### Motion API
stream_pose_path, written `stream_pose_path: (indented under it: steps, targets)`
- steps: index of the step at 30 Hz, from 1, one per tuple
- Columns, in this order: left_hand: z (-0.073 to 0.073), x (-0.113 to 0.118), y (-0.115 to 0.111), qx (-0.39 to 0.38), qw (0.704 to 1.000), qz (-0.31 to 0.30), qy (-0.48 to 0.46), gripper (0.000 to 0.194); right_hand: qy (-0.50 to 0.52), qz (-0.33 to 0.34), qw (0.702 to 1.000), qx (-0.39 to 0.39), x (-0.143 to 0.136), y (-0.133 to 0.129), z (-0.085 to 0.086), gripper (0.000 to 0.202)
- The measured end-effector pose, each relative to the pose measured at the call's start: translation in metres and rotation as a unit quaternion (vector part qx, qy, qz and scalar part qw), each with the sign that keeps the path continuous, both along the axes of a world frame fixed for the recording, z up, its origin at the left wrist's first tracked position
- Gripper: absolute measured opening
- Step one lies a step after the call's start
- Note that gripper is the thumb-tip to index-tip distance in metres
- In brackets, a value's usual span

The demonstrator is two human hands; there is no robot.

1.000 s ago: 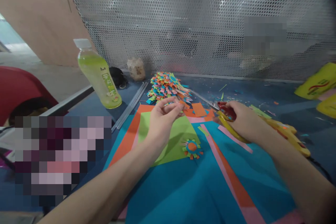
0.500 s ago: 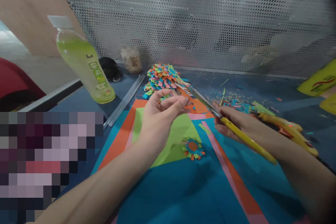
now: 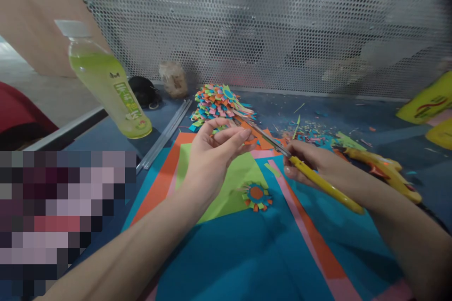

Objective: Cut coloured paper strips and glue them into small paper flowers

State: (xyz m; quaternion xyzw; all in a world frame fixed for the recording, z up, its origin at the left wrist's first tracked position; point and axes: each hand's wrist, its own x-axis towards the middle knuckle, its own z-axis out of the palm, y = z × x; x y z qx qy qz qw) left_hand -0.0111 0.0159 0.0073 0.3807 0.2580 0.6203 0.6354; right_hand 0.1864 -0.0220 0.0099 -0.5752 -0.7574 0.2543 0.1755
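Scissors [image 3: 282, 150] raised by right hand [image 3: 310, 164], unreadable bottle label [image 3: 129, 101]

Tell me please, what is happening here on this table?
A person is doing paper craft. The right hand holds yellow-handled scissors, whose blades point toward the left hand. The left hand pinches something small, too small to tell. Below lies a small round paper flower on a green paper sheet. Behind stand a pile of multicoloured paper pieces and a green drink bottle.
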Motion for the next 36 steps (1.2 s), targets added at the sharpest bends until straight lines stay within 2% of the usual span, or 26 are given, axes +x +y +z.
stream_pose_path:
  steps: [7,36]
  targets:
    - [0.0008,0.0005,-0.003,-0.012,1.0,-0.01,0.004,0.029,0.004,-0.028,1.0,0.008,-0.0049,-0.002,0.002,0.04]
    - [-0.0005,0.0005,-0.0034,-0.032,0.999,-0.003,0.014,0.028,-0.004,-0.033,0.999,0.012,-0.0008,0.0005,-0.0002,0.035]
